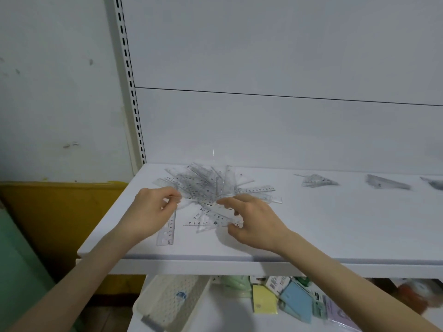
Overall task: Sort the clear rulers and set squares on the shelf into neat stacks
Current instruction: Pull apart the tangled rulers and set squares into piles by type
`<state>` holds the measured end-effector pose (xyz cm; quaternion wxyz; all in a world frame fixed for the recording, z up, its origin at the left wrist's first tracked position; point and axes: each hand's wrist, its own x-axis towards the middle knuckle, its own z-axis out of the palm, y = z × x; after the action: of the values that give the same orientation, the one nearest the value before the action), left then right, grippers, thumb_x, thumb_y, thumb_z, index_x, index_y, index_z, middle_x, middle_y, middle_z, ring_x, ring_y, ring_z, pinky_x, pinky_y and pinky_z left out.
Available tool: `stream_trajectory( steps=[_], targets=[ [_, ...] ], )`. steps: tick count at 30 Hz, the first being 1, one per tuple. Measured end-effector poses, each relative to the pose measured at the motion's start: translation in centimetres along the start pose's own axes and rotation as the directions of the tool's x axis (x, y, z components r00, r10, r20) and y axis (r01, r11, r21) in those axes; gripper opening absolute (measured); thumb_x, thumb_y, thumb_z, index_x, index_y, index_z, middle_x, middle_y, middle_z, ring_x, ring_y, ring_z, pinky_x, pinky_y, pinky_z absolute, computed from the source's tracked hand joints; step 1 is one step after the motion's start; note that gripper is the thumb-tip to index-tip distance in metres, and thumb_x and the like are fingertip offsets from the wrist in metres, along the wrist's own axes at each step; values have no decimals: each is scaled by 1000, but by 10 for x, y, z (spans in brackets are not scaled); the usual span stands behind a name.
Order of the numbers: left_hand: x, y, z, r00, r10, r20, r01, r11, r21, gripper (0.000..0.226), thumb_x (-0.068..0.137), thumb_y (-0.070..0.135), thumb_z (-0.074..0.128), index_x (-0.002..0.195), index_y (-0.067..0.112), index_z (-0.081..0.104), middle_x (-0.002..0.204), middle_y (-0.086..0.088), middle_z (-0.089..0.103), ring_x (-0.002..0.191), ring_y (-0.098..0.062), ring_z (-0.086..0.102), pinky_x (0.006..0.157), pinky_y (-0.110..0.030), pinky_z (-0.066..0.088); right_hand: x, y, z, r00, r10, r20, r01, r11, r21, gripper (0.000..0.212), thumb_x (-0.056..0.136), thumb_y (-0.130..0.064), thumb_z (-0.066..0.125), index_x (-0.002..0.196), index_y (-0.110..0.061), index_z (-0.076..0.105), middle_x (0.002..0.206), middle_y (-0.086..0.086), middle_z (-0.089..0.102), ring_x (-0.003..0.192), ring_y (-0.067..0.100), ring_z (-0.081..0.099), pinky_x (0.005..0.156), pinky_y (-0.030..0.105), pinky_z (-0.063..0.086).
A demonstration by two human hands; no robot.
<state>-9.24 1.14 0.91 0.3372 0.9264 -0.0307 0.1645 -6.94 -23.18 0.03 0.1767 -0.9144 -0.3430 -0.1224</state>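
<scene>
A jumbled pile of clear rulers and set squares lies at the back left of the white shelf. My left hand pinches the top end of a clear ruler that runs toward the shelf's front edge. My right hand grips a clear set square at its right end, thumb under and fingers over it. Three small stacks sit along the back right: one of set squares, a second stack and a third stack cut by the frame edge.
A slotted shelf upright rises at the left. Below the shelf stand a perforated white basket and coloured stationery packs. A yellow board leans by the wall at the left.
</scene>
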Motion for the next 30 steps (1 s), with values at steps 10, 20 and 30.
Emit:
stream_trajectory(
  steps=[10, 20, 30],
  targets=[
    [14, 60, 49, 929, -125, 348, 344, 637, -690, 13, 96, 19, 53, 98, 10, 62, 92, -8, 50, 55, -16, 49, 43, -24, 37, -33, 30, -25, 981, 190, -44, -154, 891, 427, 56, 76, -8, 77, 128, -17, 57, 105, -8, 66, 88, 7, 60, 74, 17, 50],
    [31, 148, 121, 790, 18, 613, 553, 410, -725, 19, 76, 28, 55, 86, 12, 52, 89, -20, 66, 48, -18, 43, 35, -18, 26, -111, 98, -73, 916, 380, -127, -300, 860, 413, 52, 77, -12, 77, 125, -23, 60, 98, -11, 66, 84, 5, 61, 67, 16, 49],
    [33, 269, 249, 876, -82, 476, 435, 564, -702, 23, 88, 6, 41, 69, 7, 55, 73, -10, 56, 51, -19, 39, 43, -21, 23, -213, 230, -138, 884, 462, -78, -399, 830, 390, 48, 80, -23, 77, 123, -29, 57, 89, -10, 65, 75, 5, 58, 70, 12, 44]
  ],
)
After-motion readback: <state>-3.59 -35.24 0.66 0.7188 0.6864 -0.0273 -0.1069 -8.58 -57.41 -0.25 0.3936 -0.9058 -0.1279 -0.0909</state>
